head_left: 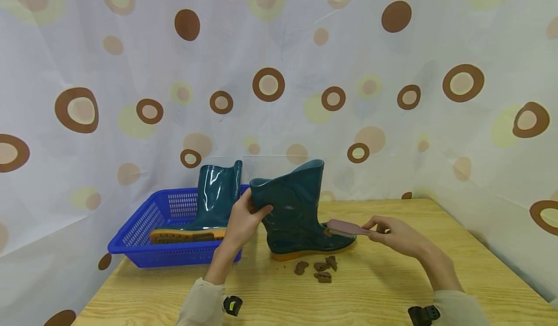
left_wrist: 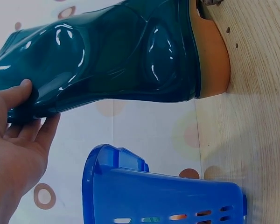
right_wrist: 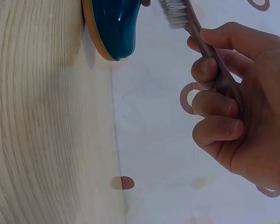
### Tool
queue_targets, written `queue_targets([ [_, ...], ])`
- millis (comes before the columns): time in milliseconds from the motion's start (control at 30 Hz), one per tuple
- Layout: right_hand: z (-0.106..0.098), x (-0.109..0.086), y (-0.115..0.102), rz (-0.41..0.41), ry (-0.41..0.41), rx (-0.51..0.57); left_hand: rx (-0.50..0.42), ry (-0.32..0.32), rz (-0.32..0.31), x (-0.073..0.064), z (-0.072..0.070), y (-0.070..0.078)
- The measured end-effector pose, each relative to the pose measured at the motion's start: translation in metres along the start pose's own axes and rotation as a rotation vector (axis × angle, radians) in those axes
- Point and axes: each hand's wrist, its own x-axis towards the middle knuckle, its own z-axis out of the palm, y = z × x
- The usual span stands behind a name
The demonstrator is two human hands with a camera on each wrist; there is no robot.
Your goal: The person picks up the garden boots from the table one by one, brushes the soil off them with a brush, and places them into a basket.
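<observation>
A dark green rain boot (head_left: 289,209) with an orange sole stands on the table, its toe to the right. My left hand (head_left: 245,221) grips the back of its shaft near the top, thumb on the near side, as the left wrist view also shows. My right hand (head_left: 398,236) holds a mauve scrub brush (head_left: 347,227) by its handle, fingers curled round it. In the head view the pale bristles are at the upper of the boot's foot, beside a brown lump (head_left: 328,232). Whether they touch is unclear in the right wrist view.
Several brown clumps (head_left: 322,267) lie on the wooden table (head_left: 383,287) before the boot. At the left stands a blue plastic basket (head_left: 174,256) with a second green boot (head_left: 214,195) in it. A spotted white sheet (head_left: 296,40) hangs behind and at the sides.
</observation>
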Motion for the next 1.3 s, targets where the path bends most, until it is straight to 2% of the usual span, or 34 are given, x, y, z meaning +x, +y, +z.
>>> queue_targets([
  [300,-0.003,-0.002,-0.002,0.011,0.044,-0.024,0.006,0.002,-0.006,0.000,0.000,0.001],
  [533,-0.001,0.002,-0.005,-0.085,0.106,0.034,0.002,-0.002,-0.004,0.000,0.000,0.000],
  [667,0.003,0.004,-0.006,-0.097,0.074,0.029,-0.006,0.000,-0.002,0.000,0.000,0.000],
  [833,0.005,0.005,-0.003,-0.073,0.018,0.021,-0.014,-0.001,-0.005,0.000,0.000,0.000],
  [1300,-0.003,-0.004,0.005,0.004,0.040,-0.012,-0.015,0.014,-0.060,0.001,0.002,0.004],
])
